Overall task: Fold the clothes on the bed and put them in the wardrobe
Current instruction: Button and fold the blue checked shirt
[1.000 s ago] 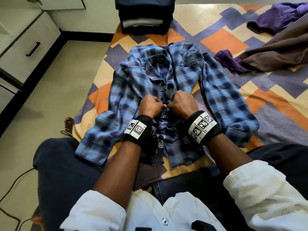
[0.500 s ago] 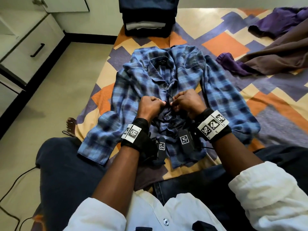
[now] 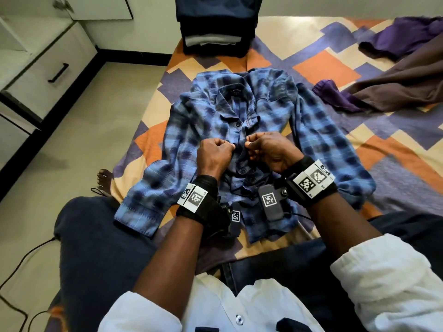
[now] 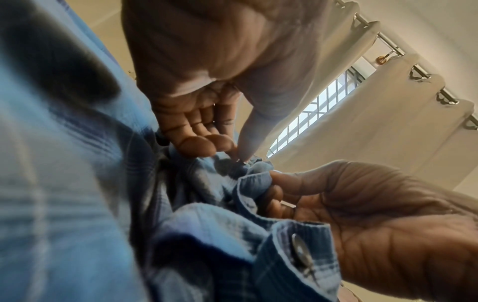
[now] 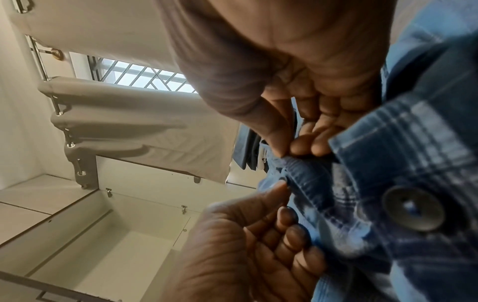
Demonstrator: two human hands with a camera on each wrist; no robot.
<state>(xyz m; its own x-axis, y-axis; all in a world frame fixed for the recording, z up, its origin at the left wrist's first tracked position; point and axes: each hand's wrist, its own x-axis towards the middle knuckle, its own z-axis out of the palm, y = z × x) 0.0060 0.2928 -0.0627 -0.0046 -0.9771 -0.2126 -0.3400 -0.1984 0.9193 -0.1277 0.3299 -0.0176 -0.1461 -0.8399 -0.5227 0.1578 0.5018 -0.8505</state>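
Note:
A blue plaid shirt (image 3: 203,121) lies face up on the patterned bed (image 3: 323,70), collar away from me and sleeves spread. My two hands meet at its button placket, mid-chest. The left hand (image 3: 229,146) pinches one front edge between thumb and fingers, which the left wrist view (image 4: 239,156) shows close up. The right hand (image 3: 249,145) pinches the facing edge, as the right wrist view (image 5: 285,152) shows. A dark button (image 5: 411,208) sits just below the pinch. The lower buttons look fastened; the collar stands open.
A stack of folded dark clothes (image 3: 215,27) stands at the bed's far end. Loose purple (image 3: 395,37) and brown (image 3: 407,77) garments lie at the right. A white drawer unit (image 3: 48,75) is on the left, with cables (image 3: 21,267) on the floor.
Both hands have moved a little up the placket toward the collar, still pinching the shirt's front edges. The shirt has not shifted on the bed.

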